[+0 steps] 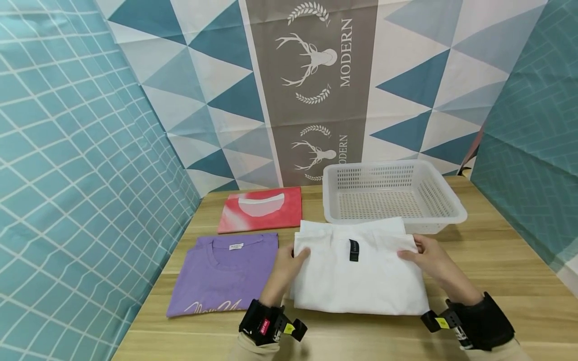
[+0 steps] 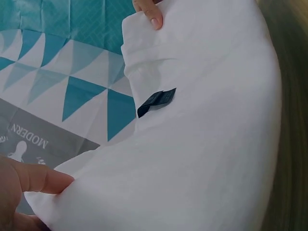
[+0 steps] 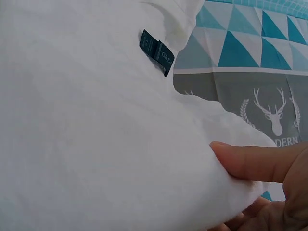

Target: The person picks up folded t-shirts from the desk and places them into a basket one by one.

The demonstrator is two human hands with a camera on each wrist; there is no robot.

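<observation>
A folded white T-shirt lies on the wooden worktop, just in front of the white plastic basket, with its far edge touching or nearly touching the basket's near wall. The person's left hand grips the shirt's left edge, thumb on top of the cloth and fingers tucked beneath, so the grip is clamped on the fabric. The right hand pinches the shirt's right edge near the far corner in the same way, thumb above and fingers below. The shirt spans the space between the two hands, and its small dark neck label sits midway between them. To the left of the white T-shirt, just beside the left hand, lies a folded purple T-shirt. Beyond that one, left of the basket, lies a folded red and white garment.
</observation>
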